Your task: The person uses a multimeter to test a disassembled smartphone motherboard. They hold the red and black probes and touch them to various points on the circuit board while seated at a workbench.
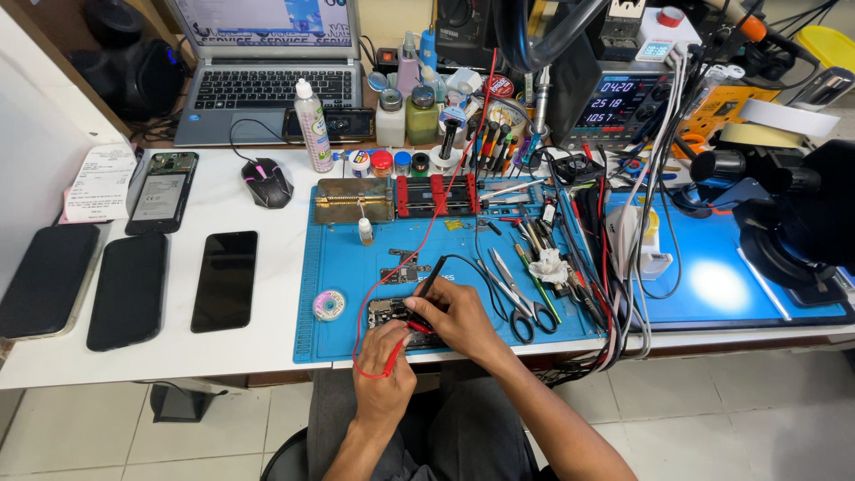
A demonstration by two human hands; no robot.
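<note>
Your left hand [383,363] and right hand [459,316] are both bare: no gloves, no rings that show, no watch or band at either wrist. Your forearms are uncovered along their whole visible length, so no sleeve reaches into view. Below them, your lap shows dark grey trousers of a plain, unpatterned cloth, with soft folds between the thighs. Your fingernails are too small to make out.
</note>
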